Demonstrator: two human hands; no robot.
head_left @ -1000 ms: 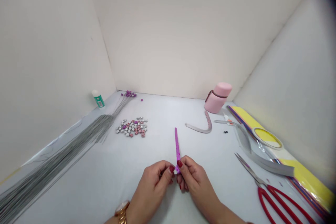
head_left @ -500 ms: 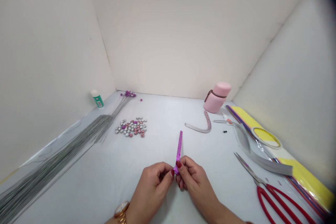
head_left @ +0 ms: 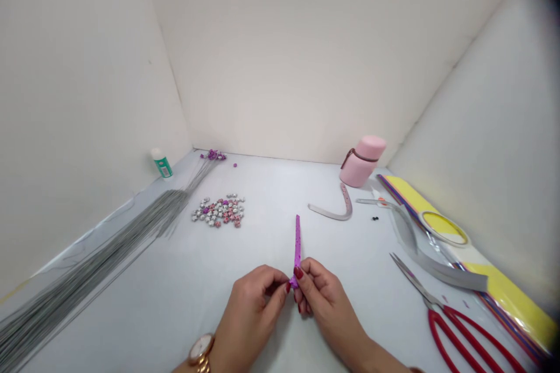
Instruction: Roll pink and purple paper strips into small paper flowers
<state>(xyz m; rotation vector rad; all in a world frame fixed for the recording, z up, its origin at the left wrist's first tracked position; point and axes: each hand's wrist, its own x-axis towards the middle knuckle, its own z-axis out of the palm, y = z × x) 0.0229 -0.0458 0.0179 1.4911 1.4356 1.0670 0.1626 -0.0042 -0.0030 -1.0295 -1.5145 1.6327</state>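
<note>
A shiny purple paper strip (head_left: 298, 242) stands up from between my fingertips, its lower end folded into a small knot-like bundle. My left hand (head_left: 258, 309) pinches the left side of that folded end between thumb and forefinger. On the other side, my right hand (head_left: 326, 303) grips the strip with its thumb across the front. The fingers hide part of the fold. Away to the left lies a pile of small folded paper stars (head_left: 221, 212) in silver, pink and purple. A curved silver-pink strip (head_left: 335, 215) rests beyond my right hand.
Red-handled scissors (head_left: 431, 301), a grey strip (head_left: 446, 274), a tape roll (head_left: 444, 228) and yellow sheets (head_left: 511, 297) lie at the right. A pink flask (head_left: 361, 163) stands at the back. Grey wires (head_left: 109, 256) and a glue stick (head_left: 163, 164) are at the left.
The free upper end of the purple strip has swung slightly left and stands more upright. Both hands keep their pinch in nearly the same place.
</note>
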